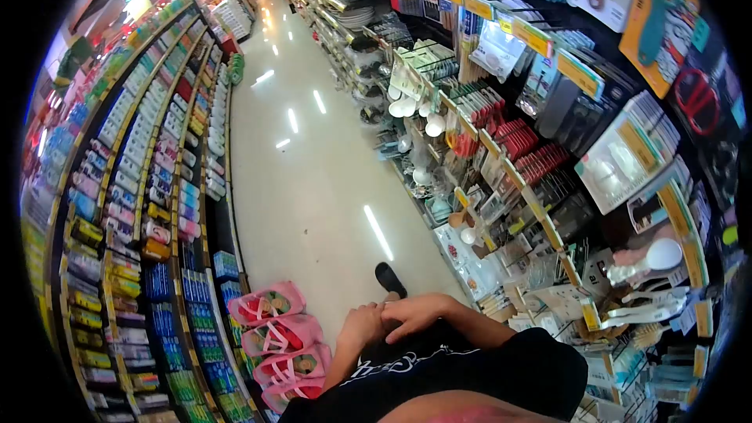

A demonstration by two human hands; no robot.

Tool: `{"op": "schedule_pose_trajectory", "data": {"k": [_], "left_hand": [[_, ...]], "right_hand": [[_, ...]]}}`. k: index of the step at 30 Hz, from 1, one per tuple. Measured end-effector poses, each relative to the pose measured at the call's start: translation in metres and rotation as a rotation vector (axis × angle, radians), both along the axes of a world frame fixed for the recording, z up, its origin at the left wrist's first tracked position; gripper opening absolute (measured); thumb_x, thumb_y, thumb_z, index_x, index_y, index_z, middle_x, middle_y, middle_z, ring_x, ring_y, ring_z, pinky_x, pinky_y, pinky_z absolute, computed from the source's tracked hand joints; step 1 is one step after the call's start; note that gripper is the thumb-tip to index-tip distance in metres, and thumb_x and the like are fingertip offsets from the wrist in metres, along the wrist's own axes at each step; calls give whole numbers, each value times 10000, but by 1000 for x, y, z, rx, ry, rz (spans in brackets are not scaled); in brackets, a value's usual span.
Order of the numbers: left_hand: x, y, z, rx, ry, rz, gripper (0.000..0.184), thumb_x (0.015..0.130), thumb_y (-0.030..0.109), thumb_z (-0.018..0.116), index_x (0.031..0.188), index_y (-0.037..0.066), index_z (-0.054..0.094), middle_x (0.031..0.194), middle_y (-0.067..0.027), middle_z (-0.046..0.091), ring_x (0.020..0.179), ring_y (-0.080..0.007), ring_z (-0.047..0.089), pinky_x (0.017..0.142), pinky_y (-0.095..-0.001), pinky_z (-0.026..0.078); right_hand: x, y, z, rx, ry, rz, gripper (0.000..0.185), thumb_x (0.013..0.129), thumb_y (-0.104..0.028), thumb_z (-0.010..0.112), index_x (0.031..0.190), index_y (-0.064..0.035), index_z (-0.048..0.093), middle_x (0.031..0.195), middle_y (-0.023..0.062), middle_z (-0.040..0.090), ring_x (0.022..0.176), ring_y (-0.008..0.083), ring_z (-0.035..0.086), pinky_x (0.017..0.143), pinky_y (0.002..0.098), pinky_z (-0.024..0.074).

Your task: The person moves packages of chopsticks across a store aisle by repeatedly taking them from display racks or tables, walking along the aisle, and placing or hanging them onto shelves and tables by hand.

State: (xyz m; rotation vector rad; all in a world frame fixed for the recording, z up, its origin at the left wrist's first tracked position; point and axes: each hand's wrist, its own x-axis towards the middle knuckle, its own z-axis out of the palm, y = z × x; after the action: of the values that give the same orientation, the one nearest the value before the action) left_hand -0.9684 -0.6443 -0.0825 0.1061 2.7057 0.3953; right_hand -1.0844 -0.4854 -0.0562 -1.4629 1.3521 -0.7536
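Note:
Both of my hands rest together in front of my black shirt (478, 368), low in the middle of the view. My left hand (363, 323) and my right hand (411, 315) are hard to tell apart in detail, as one lies over the other and their fingers overlap. Nothing that they hold can be made out. A dark shoe (390, 280) shows on the floor just beyond them. Pink bags (286, 337) with white straps stand in a row beside the shelves, left of the hands.
A pale, shiny aisle floor (313, 157) runs ahead. Shelves of packaged goods (129, 188) line the left side. On the right, racks hold kitchen utensils (509, 141), red scissors (695, 100) and a white ladle (664, 254).

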Motion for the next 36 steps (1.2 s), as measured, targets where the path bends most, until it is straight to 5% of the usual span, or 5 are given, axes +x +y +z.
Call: {"op": "schedule_pose_trajectory", "data": {"k": [10,17,21,28,36], "left_hand": [[-209,-126,28,7,71,-46,325,834,271,586,1080,63,544,1009,-143,643,925,-335,637,803,-458,494],[-337,-191,72,-8,124,-92,427,828,158,580,1233,56,493,1096,-159,624,1003,-346,612,853,-459,473],[-386,-210,66,10,159,-107,242,847,164,563,1061,57,528,992,-137,636,966,-310,623,825,-439,475],[-495,-244,38,27,113,-106,210,828,137,573,1022,58,559,924,-167,669,867,-353,649,772,-452,511],[-656,-282,94,-125,230,-265,115,833,119,550,922,51,574,771,-123,672,812,-312,651,748,-437,481]], "right_hand": [[-190,-116,15,66,-101,-218,379,896,-379,656,999,-20,596,939,114,595,885,215,580,757,341,471],[-296,-175,28,-72,-177,-478,272,906,-292,663,1006,-41,632,1030,76,567,940,168,572,811,305,476],[-344,-193,12,-44,-281,-526,258,903,-270,667,992,-28,639,1028,71,545,967,157,553,859,292,459],[-446,-226,11,30,-358,-668,231,861,-239,722,872,-36,613,784,7,546,720,103,493,643,266,435],[-592,-267,4,-184,-385,-765,200,861,-206,729,893,-39,622,826,4,595,752,70,528,675,242,444]]}}
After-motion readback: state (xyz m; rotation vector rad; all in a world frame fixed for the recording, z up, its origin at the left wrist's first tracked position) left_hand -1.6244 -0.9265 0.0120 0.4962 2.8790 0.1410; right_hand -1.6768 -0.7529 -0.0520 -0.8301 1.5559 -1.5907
